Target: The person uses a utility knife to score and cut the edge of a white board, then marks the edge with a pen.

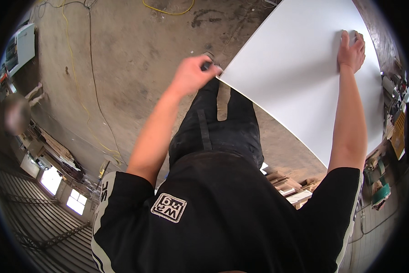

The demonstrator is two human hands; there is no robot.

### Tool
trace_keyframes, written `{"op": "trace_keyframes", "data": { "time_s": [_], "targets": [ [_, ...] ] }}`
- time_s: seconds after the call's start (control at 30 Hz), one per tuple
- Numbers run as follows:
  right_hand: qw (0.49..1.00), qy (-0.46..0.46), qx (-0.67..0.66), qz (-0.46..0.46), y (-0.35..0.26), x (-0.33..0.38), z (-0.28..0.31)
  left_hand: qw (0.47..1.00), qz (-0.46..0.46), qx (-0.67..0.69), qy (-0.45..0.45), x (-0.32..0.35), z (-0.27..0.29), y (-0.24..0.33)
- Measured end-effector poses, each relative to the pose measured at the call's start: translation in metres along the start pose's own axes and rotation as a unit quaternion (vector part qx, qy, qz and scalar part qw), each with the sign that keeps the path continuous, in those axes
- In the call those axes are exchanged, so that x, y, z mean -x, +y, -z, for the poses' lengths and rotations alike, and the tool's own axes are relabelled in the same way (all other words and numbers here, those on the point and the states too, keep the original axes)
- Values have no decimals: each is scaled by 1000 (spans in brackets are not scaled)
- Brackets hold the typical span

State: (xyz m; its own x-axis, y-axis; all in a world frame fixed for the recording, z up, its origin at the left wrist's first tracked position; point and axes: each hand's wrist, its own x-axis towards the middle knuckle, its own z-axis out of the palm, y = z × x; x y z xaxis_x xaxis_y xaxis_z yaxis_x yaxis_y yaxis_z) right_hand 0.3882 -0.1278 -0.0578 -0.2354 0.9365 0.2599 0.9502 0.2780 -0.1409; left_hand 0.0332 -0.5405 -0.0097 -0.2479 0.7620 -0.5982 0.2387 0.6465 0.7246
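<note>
A large white flat board (300,77) fills the upper right of the head view, held up off the concrete floor. My left hand (193,73) grips the board's near corner, fingers curled around its edge. My right hand (351,51) lies flat on the board's face near its far edge, fingers spread. Both forearms reach up from my black shirt at the bottom. My legs in dark trousers show below the board's corner.
Yellow and dark cables (84,91) run across the stained concrete floor (136,41) at the left. Stacked wood offcuts (291,186) lie under the board. Tools and clutter (393,118) line the right edge. Shelving and windows (54,179) sit at the far left.
</note>
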Motion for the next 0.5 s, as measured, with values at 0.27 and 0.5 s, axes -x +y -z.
{"op": "trace_keyframes", "data": {
  "time_s": [0.27, 0.5],
  "targets": [
    [1000, -7, -3, -7, -5, 0, 1, 952, 154, 206, 164, 36, 31, -109],
    [1000, -8, 12, -5, 4, -1, 0, 874, 222, 426, 71, 69, -38, -65]
  ]
}}
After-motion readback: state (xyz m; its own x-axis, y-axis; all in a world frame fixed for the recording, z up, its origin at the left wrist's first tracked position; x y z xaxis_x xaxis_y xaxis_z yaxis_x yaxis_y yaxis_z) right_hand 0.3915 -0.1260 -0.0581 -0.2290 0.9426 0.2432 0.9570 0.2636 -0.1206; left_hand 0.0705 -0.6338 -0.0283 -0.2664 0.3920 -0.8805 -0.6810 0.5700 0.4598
